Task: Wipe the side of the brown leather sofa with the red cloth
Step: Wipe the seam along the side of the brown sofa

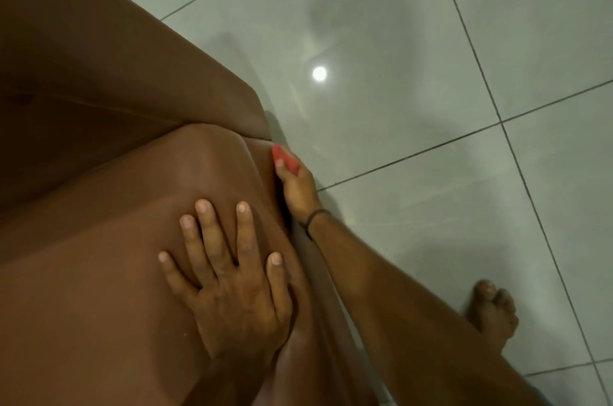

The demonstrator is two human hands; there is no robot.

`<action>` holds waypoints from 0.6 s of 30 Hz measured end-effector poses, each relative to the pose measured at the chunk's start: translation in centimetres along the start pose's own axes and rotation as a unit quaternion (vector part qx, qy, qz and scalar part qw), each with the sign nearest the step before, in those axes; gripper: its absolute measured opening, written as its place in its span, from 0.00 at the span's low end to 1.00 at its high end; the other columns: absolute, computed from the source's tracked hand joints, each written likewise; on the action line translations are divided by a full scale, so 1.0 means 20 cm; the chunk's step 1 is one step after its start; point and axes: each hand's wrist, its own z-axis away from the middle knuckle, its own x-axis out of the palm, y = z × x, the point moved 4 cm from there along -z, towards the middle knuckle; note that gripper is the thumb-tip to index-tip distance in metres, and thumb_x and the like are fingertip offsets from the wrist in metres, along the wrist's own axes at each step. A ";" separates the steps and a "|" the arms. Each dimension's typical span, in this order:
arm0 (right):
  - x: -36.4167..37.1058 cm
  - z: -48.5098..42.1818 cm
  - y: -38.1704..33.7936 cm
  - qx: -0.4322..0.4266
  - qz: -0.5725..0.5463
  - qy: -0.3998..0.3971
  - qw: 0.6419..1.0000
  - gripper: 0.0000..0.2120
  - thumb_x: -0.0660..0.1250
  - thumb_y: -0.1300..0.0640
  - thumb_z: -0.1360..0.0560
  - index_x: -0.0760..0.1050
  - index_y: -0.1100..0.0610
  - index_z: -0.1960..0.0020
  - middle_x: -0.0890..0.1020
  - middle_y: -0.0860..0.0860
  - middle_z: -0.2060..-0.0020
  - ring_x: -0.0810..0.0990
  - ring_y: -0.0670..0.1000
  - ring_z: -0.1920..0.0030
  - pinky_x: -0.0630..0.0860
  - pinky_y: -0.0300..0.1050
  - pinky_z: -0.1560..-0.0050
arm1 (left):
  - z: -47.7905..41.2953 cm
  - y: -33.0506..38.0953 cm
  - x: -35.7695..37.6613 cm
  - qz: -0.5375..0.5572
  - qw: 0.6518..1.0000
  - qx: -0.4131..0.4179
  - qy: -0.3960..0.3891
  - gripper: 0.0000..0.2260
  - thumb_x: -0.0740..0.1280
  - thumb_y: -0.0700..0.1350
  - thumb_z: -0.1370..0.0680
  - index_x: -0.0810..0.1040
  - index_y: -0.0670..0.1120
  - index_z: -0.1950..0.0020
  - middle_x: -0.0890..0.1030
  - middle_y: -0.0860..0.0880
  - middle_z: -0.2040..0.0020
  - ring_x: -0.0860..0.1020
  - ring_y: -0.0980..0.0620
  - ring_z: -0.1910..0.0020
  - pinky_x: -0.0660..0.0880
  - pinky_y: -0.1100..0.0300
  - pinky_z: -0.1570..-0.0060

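Observation:
The brown leather sofa (99,147) fills the left half of the head view, seen from above. My left hand (229,276) lies flat on top of the sofa's arm, fingers spread, holding nothing. My right hand (297,186) reaches down the outer side of the sofa and presses the red cloth (284,157) against the leather near the corner. Only a small red strip of the cloth shows above my fingers; the remainder is hidden behind the hand. A dark band circles my right wrist.
Glossy grey floor tiles (431,74) with dark grout lines spread to the right of the sofa, with a bright lamp reflection (319,73). My bare foot (492,311) stands on the tiles at lower right.

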 end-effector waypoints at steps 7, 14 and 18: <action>0.08 0.08 -0.11 -0.128 0.062 -0.063 0.988 0.23 0.61 0.42 0.19 0.68 0.43 0.24 0.73 0.45 0.25 0.69 0.49 0.24 0.66 0.53 0.23 | 0.00 0.00 0.01 0.004 1.000 0.002 0.001 0.34 0.54 0.56 0.17 0.52 0.49 0.12 0.49 0.37 0.12 0.49 0.36 0.13 0.47 0.27 0.20; 0.02 -0.24 -0.10 0.081 0.086 -0.007 0.993 0.23 0.62 0.43 0.19 0.74 0.54 0.29 0.80 0.54 0.34 0.78 0.56 0.35 0.73 0.55 0.29 | 0.00 0.00 0.03 -0.004 1.000 0.004 -0.001 0.34 0.54 0.56 0.17 0.51 0.49 0.12 0.47 0.38 0.12 0.48 0.36 0.13 0.46 0.26 0.20; 0.06 0.00 -0.15 -0.032 0.005 -0.099 0.995 0.27 0.62 0.44 0.19 0.70 0.54 0.24 0.76 0.53 0.28 0.74 0.52 0.28 0.70 0.51 0.25 | 0.00 0.00 0.02 -0.003 1.000 -0.001 -0.004 0.34 0.55 0.56 0.17 0.51 0.49 0.12 0.48 0.38 0.12 0.47 0.37 0.13 0.44 0.28 0.19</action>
